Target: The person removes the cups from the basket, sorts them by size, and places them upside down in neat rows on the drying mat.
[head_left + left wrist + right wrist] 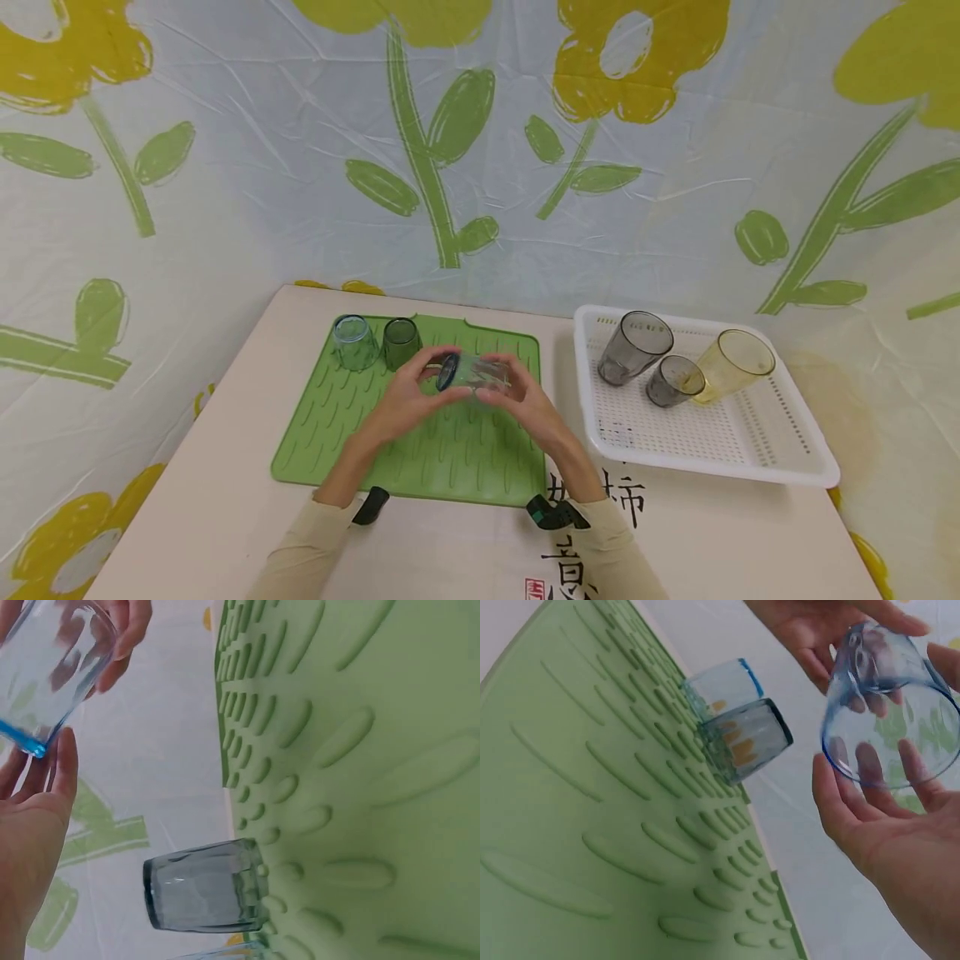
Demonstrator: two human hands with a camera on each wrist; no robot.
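Both hands hold a clear bluish drinking glass [477, 372] on its side above a green drying mat [450, 462]. My left hand [405, 402] grips it round the thick, dark blue base end. The right hand [531, 406] has its fingers and thumb round the rim end; the wide open mouth [892, 739] shows in the right wrist view. To the left on the mat, a light blue glass [355, 346] and a smoky grey-green glass [402, 346] stand upside down side by side.
A white perforated basket [705, 462] stands on the right of the table. Inside lean a tall grey glass [633, 350], a small grey glass [673, 382] and a yellow glass [733, 367]. Black characters [566, 567] mark the tablecloth in front. A flower-printed sheet [300, 192] hangs behind.
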